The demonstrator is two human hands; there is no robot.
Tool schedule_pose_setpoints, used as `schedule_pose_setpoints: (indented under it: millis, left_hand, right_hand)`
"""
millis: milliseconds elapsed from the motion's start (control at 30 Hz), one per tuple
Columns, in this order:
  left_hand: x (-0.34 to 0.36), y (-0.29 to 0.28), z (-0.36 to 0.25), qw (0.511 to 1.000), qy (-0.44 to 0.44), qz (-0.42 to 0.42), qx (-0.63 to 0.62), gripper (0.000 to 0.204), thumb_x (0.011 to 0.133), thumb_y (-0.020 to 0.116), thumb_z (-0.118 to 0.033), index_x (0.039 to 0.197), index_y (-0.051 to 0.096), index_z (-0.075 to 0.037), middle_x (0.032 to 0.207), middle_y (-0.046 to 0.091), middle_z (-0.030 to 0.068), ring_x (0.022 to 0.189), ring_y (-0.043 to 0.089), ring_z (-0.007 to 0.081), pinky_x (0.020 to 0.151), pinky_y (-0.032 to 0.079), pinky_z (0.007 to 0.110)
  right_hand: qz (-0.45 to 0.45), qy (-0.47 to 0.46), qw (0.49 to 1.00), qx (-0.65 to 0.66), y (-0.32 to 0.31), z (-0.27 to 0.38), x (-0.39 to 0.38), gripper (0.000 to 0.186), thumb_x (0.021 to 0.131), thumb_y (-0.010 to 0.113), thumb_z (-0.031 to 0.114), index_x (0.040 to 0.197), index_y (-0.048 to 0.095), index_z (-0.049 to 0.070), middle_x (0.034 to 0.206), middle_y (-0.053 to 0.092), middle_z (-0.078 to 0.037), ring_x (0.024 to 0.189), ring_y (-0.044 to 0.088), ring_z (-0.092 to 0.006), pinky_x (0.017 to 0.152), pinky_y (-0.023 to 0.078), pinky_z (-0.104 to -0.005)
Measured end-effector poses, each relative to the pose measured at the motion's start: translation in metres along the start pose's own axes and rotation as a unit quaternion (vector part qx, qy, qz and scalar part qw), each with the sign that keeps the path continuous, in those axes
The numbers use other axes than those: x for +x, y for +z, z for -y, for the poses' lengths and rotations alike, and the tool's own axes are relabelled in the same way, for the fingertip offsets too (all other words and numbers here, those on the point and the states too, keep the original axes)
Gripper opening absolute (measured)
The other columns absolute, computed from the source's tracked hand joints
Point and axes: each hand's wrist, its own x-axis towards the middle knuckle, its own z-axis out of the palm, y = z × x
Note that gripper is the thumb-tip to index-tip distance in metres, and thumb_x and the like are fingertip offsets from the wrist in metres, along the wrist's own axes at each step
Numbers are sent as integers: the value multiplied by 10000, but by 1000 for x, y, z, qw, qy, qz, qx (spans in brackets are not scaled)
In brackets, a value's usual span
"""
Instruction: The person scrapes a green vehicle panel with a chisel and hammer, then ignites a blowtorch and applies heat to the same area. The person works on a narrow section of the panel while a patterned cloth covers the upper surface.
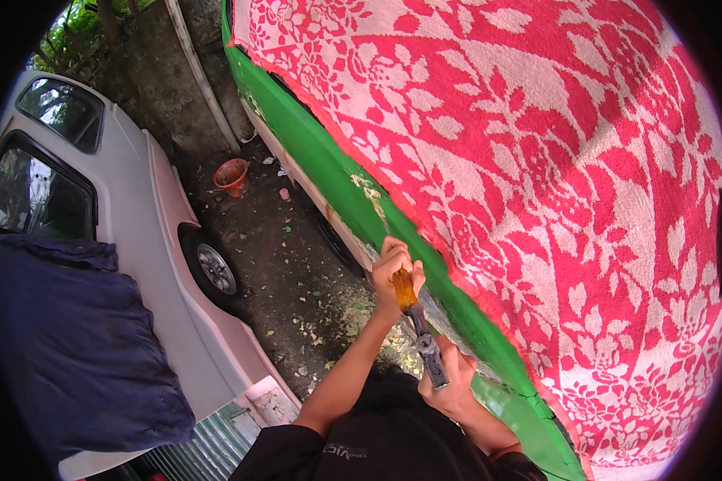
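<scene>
My left hand (pixel 391 276) is closed around the amber handle of a screwdriver (pixel 404 290); its thin shaft points away from me, along the green car's side. The tip is too small to make out. Closer to my body, my right hand (pixel 451 378) grips a hammer (pixel 427 349), whose handle is mostly hidden by the fingers. The dark metal hammer head lines up with the butt of the amber handle and appears to touch it. Both hands are beside the green body panel (pixel 337 172), which has pale patches of chipped paint or filler (pixel 371 195).
A red and white floral cloth (pixel 537 160) covers the green car's upper part. To the left stands a pale car (pixel 148 216) with a dark cloth (pixel 72 345) draped over it. Pale flakes (pixel 317 329) litter the ground between them, and an orange-brown pot (pixel 232 177) stands farther off.
</scene>
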Motion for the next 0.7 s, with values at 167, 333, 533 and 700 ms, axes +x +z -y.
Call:
schedule_pose_setpoints:
  millis: [167,333,533,700]
  left_hand:
    - [0,-4,5,1000,8,-4,0,336,723,637,94,660,337,-45,668,371,72,744,430,269,625,364,384]
    - [1,-3,8,1000,-1,-1,15,333,729,647,77,658,345,-46,656,376,70,733,429,270,625,367,377]
    - [0,-10,14,1000,13,20,14,330,730,652,56,654,349,-49,643,367,67,725,423,270,609,359,385]
    - [-2,-13,4,1000,15,21,12,314,705,634,81,655,349,-41,644,364,68,724,419,269,607,367,388]
  right_hand:
    - [-99,-98,990,20,-9,11,-14,313,735,697,-24,996,524,-41,616,509,-96,424,503,-212,366,360,-331]
    - [26,-11,1000,5,7,-4,-1,343,739,713,-14,1030,532,-30,632,534,-101,440,518,-222,390,393,-336]
    - [-111,-131,976,132,4,9,-26,309,755,716,-27,992,518,-49,630,530,-78,432,494,-194,370,361,-335]
    - [-107,-50,991,60,3,8,-12,282,701,649,-38,962,545,-58,626,533,-95,433,475,-215,416,347,-340]
